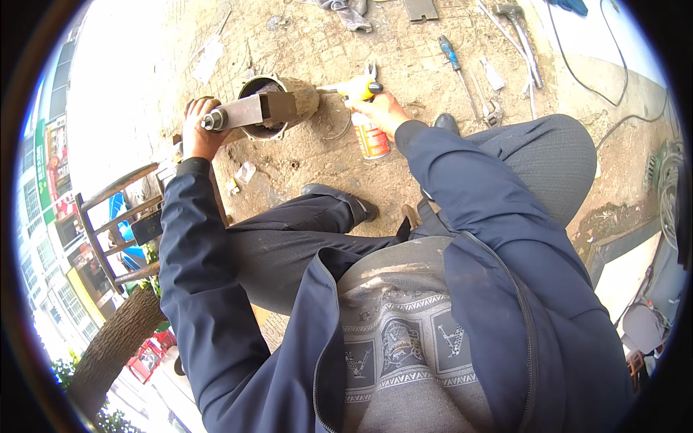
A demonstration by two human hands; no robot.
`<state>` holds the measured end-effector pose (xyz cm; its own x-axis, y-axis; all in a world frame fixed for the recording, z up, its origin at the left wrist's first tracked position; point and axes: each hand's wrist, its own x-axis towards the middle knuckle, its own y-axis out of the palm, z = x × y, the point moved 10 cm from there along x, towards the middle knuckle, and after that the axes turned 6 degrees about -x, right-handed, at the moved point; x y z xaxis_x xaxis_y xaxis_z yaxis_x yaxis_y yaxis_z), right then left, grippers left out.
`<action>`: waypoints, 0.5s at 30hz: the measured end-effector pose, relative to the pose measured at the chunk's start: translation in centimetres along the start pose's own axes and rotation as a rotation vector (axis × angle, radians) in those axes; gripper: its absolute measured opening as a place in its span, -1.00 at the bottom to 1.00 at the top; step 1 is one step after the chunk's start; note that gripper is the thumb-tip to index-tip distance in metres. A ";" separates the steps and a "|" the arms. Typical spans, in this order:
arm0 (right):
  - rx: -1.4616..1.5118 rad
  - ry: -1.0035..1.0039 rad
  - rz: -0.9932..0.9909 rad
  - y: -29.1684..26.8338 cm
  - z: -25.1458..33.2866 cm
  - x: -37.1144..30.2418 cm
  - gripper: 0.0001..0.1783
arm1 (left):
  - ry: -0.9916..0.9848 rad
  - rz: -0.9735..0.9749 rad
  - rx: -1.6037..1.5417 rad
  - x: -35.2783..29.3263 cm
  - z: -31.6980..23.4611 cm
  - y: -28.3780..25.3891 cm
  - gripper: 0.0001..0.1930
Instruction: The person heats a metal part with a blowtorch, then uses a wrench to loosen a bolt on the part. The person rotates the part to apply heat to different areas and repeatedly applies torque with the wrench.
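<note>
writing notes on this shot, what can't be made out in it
Head view:
Cylindrical metal housing: interior partly hidden by the rectangular metal bar
Left hand: grip partly hidden by that bar
Blowtorch: nozzle too small to tell if lit
Pliers: handles hidden behind the blowtorch
Grey rag: cut off by upper edge

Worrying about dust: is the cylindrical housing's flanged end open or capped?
Open: the cylindrical housing shows a dark hollow there, partly behind the grey rectangular block.
</note>
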<state>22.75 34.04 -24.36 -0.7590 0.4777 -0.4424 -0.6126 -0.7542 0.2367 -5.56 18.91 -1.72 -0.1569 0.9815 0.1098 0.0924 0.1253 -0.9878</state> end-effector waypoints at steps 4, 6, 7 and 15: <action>-0.038 0.099 -0.023 -0.5 -0.7 0.1 -0.60 | -0.003 -0.025 0.094 0.9 -0.5 -0.2 -0.40; -0.037 0.068 -0.019 -0.4 -0.2 0.5 -0.59 | -0.019 -0.039 0.149 1.6 -0.7 -0.1 -0.42; -0.039 0.085 -0.027 -0.4 -0.3 0.7 -0.58 | -0.006 -0.058 0.183 2.1 -1.1 -0.1 -0.43; 0.043 0.041 -0.031 -0.4 0.2 1.8 -0.59 | -0.191 0.038 -0.020 4.6 1.5 1.4 -0.41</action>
<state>21.55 35.29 -25.09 -0.7301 0.4813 -0.4852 -0.6456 -0.7185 0.2588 -7.60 23.41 -2.72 -0.3368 0.9404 0.0473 0.1214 0.0932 -0.9882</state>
